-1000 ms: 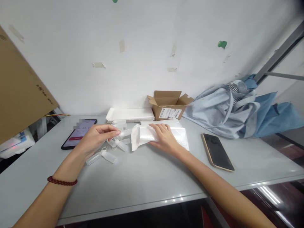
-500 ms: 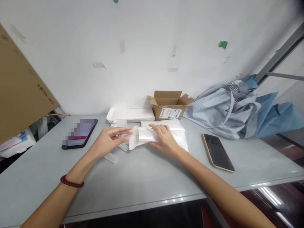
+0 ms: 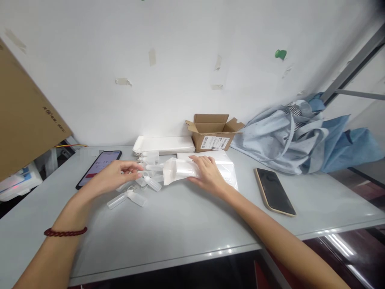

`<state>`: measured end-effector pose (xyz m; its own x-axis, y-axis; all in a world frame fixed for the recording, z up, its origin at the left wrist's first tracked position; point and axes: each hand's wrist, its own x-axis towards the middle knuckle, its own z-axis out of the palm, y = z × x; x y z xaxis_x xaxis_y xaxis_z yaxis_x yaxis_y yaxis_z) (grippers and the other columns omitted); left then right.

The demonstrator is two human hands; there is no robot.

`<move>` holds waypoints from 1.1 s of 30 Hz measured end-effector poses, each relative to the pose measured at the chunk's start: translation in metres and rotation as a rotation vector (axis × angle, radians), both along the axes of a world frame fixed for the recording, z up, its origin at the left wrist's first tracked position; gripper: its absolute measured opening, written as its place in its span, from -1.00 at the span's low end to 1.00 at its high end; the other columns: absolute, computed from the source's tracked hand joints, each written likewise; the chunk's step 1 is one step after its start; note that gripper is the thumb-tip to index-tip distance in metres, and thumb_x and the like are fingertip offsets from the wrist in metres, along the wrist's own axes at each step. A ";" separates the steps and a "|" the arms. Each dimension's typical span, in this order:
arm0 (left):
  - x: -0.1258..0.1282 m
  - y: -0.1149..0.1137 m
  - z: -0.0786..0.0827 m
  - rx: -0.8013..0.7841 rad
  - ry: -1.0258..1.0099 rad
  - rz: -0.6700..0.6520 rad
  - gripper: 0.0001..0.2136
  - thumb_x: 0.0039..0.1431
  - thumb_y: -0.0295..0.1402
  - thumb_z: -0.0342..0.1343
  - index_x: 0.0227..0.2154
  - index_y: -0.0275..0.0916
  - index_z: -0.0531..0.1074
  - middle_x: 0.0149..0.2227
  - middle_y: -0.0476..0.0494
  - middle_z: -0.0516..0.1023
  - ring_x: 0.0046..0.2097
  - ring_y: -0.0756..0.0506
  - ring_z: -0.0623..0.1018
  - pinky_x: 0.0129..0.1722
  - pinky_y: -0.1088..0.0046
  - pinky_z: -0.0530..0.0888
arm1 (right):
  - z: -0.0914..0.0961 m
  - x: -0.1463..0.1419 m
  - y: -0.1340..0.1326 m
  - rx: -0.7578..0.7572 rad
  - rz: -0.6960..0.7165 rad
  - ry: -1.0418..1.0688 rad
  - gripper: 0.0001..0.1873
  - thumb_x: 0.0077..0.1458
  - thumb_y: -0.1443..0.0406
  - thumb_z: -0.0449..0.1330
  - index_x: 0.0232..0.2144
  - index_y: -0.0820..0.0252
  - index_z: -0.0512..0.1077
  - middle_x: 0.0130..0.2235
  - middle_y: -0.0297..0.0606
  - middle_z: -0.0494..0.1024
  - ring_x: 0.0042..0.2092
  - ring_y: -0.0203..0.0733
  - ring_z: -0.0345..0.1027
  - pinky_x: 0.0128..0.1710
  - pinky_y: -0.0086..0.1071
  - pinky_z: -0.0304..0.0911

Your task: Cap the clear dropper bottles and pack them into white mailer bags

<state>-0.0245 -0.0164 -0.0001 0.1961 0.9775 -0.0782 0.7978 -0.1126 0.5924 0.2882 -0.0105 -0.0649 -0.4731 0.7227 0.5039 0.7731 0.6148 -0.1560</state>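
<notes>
My right hand [image 3: 207,172] lies on a white plastic pouch [image 3: 177,170] and holds it against the grey table [image 3: 186,224], with the pouch's open mouth facing left. My left hand [image 3: 112,176] hovers over several small clear plastic bottles [image 3: 132,196] lying on the table, its fingers pinched together around one small clear bottle [image 3: 132,174]. A stack of flat white pouches [image 3: 227,164] lies under and behind my right hand. A dark red bead bracelet circles my left wrist.
A lit phone [image 3: 99,162] lies at the left, a dark phone [image 3: 273,192] at the right. An open cardboard box [image 3: 213,134] and a white packet stack [image 3: 164,145] stand by the wall. Blue cloth [image 3: 300,136] is heaped at the right. A large carton [image 3: 24,116] leans in from the left.
My left hand had reached to the pouch's mouth half a second ago and has drawn back left to the loose bottles. My right hand and the pouch stayed in place.
</notes>
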 end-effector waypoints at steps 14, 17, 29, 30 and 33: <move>0.008 -0.001 -0.004 -0.014 -0.033 -0.072 -0.75 -0.02 -0.11 0.16 -0.42 -0.18 0.56 -0.38 -0.11 0.56 -0.28 -0.18 0.48 -0.25 0.33 0.38 | 0.000 0.000 0.000 0.004 -0.011 -0.025 -0.37 0.09 0.13 0.21 0.16 0.18 0.16 -0.04 -0.05 0.46 -0.02 0.05 0.28 -0.02 -0.10 0.11; 0.007 -0.005 0.001 -0.076 -0.127 -0.063 -0.78 -0.01 -0.13 0.19 -0.40 -0.16 0.56 -0.30 -0.10 0.58 -0.21 -0.19 0.51 -0.20 0.35 0.39 | 0.001 0.000 0.000 -0.010 -0.015 -0.015 -0.39 0.10 0.14 0.21 0.14 0.18 0.17 -0.03 -0.03 0.46 -0.02 0.06 0.28 -0.02 -0.10 0.11; 0.022 -0.012 0.003 0.011 -0.533 0.078 -0.84 -0.04 -0.21 0.29 -0.44 -0.17 0.55 -0.46 -0.02 0.49 -0.36 -0.05 0.44 -0.34 0.44 0.40 | 0.001 -0.002 -0.002 -0.044 0.002 -0.011 -0.39 0.09 0.16 0.24 0.13 0.25 0.19 -0.01 0.00 0.45 0.00 0.08 0.27 0.00 -0.07 0.09; 0.025 -0.013 0.002 0.021 -0.536 0.091 -0.84 -0.05 -0.21 0.30 -0.44 -0.18 0.56 -0.43 -0.04 0.52 -0.34 -0.05 0.46 -0.33 0.44 0.40 | 0.002 -0.002 -0.002 -0.041 0.006 -0.005 -0.39 0.09 0.16 0.23 0.13 0.25 0.19 -0.01 0.00 0.45 0.00 0.09 0.27 0.00 -0.06 0.10; 0.038 -0.015 -0.003 0.027 -0.525 0.092 -0.81 -0.07 -0.21 0.30 -0.42 -0.20 0.58 -0.34 -0.09 0.59 -0.29 -0.10 0.51 -0.31 0.41 0.42 | 0.002 -0.002 -0.003 -0.029 0.027 0.029 -0.42 0.10 0.15 0.22 0.12 0.22 0.20 -0.03 -0.01 0.45 -0.02 0.08 0.28 -0.02 -0.07 0.12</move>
